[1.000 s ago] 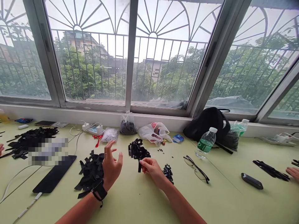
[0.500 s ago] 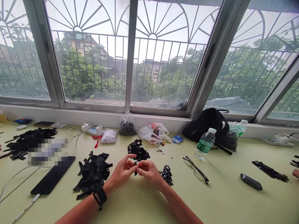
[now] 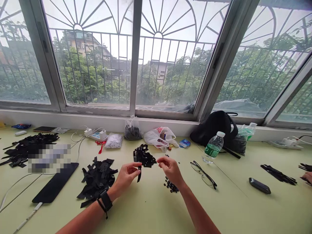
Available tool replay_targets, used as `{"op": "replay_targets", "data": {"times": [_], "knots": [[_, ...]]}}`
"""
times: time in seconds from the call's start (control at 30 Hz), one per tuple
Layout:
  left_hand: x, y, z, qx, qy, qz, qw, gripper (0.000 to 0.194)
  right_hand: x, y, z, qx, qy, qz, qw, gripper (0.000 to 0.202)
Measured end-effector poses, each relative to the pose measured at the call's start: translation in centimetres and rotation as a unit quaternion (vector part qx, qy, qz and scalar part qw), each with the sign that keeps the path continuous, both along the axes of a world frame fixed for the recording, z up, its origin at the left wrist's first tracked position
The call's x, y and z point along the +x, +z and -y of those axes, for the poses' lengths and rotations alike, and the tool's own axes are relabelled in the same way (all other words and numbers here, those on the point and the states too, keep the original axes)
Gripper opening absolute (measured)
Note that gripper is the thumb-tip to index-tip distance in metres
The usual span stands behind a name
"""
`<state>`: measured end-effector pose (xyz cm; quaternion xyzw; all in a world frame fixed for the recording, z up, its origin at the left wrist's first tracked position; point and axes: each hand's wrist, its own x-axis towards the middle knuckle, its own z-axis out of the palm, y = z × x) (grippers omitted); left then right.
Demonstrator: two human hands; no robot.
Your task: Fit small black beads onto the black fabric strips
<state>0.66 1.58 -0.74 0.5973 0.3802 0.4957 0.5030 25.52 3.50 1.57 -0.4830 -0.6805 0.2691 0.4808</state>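
My left hand (image 3: 124,178) pinches one short black fabric strip (image 3: 139,175) between thumb and forefinger, and the strip hangs down from the fingertips. To its right, apart from it, my right hand (image 3: 172,173) is raised with fingers curled and pressed together; whatever may be in them is too small to make out. Under and beside that hand lie small black rings (image 3: 171,186), partly hidden by it. Just beyond both hands sits a heap of black strips with small shiny rings (image 3: 144,156). Left of my left hand is a larger heap of plain black strips (image 3: 98,178).
A black phone (image 3: 55,183) with a cable lies at left, near another strip heap (image 3: 31,144). Glasses (image 3: 204,175), a water bottle (image 3: 214,148) and a black case (image 3: 259,185) stand or lie at right. Bags (image 3: 161,139) line the windowsill. Another person's hand (image 3: 307,177) shows at far right.
My hands have come apart: the right one has let go of the strip and moved right, towards the small rings. My left hand keeps the strip, which now hangs free.
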Motion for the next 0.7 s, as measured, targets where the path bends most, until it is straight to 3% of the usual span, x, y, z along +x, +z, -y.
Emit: {"op": "replay_targets", "data": {"times": [0.07,0.1,0.23,0.53,0.7], "knots": [[0.0,-0.2,0.0,0.000,-0.005,-0.003,1.000,0.039,2.4,0.6,-0.2,0.030,-0.064,0.061,0.996,0.020],[0.0,-0.3,0.0,-0.003,-0.010,-0.004,1.000,0.040,3.5,0.7,-0.2,0.016,-0.058,0.102,0.993,0.019],[0.0,-0.3,0.1,-0.020,-0.025,0.004,0.999,0.043,6.0,0.5,0.1,-0.109,0.050,0.213,0.970,0.014],[0.2,-0.8,-0.4,-0.014,-0.010,0.026,1.000,0.037,5.9,0.7,1.1,-0.182,0.119,0.208,0.954,0.011],[0.2,-0.8,-0.4,-0.007,0.008,0.012,1.000,0.033,5.6,0.9,1.3,-0.219,0.122,0.234,0.939,0.010]]}}
